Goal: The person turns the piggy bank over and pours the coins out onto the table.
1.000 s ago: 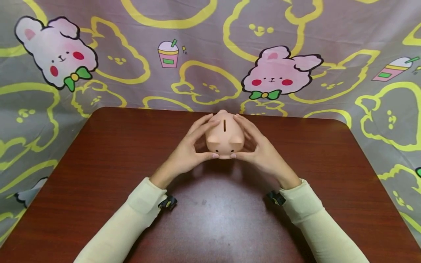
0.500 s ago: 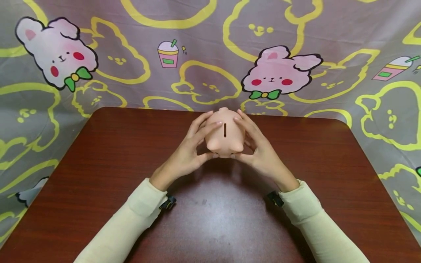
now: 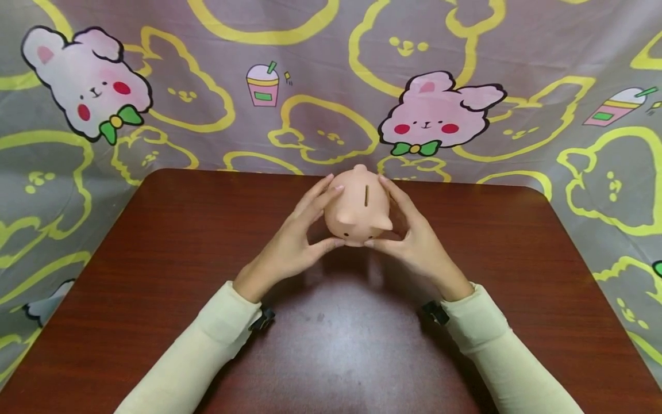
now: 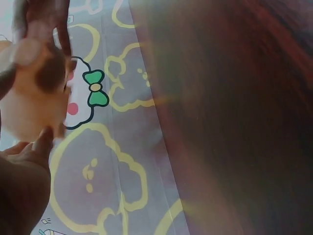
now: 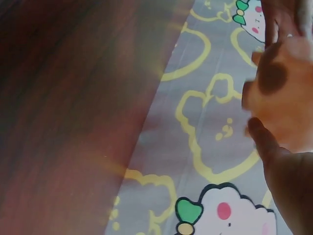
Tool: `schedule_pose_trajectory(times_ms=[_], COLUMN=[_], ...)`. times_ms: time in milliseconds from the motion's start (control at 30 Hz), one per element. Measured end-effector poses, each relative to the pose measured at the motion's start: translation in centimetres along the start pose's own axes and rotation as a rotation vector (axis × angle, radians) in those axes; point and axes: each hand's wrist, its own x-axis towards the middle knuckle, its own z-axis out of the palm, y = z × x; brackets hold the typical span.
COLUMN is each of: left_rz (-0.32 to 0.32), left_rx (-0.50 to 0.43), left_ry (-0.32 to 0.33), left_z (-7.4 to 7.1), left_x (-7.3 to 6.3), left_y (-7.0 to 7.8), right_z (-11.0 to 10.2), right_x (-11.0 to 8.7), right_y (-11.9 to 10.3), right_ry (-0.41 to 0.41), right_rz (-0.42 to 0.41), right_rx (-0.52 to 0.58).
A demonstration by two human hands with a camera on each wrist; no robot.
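A peach-coloured piggy bank [image 3: 357, 201] with a coin slot in its back is held up between both hands, its face towards the person. My left hand [image 3: 287, 244] grips its left side, thumb low by the snout and fingers up along the flank. On the other side my right hand [image 3: 424, 247] mirrors that grip, its thumb by the snout too. A dark round spot shows on the underside of the piggy bank [image 4: 29, 98] in the left wrist view. The same spot appears on the piggy bank [image 5: 293, 107] in the right wrist view, where it looks lifted off the table.
Below the hands spreads a dark red-brown wooden table [image 3: 181, 241] with rounded far corners. A grey curtain [image 3: 331, 69] printed with yellow outlines and cartoon rabbits hangs behind the far edge and along both sides.
Between the hands the piggy bank first tipped its face downward, then came back up. Now it is turned slightly, with slot and ears shifted right. Both hands keep their hold.
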Motion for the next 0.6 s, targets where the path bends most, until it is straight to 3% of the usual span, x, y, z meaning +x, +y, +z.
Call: schedule_pose_trajectory(times_ms=[233,400,500,600], left_rz=[-0.218,-0.355,-0.458,-0.559], left_rx=[-0.215,-0.391,-0.476,-0.492], left_ry=[-0.018,-0.002,-0.004,-0.002], left_z=[0.6,1.0,1.2,1.2], left_x=[0.2,0.6,0.8,0.9], left_y=[0.1,0.2,0.3,0.6], right_z=[-0.3,-0.1,0.1,0.1], right_x=[-0.1,0.5,1.2,1.7], right_y=[0.0,-0.6,-1.2,-1.4], right_ry=[0.068,0.136,0.116,0.059], right_rz=[0.133,0.17,0.253,0.37], right_rx=[0.029,-0.123,-0.167,-0.119])
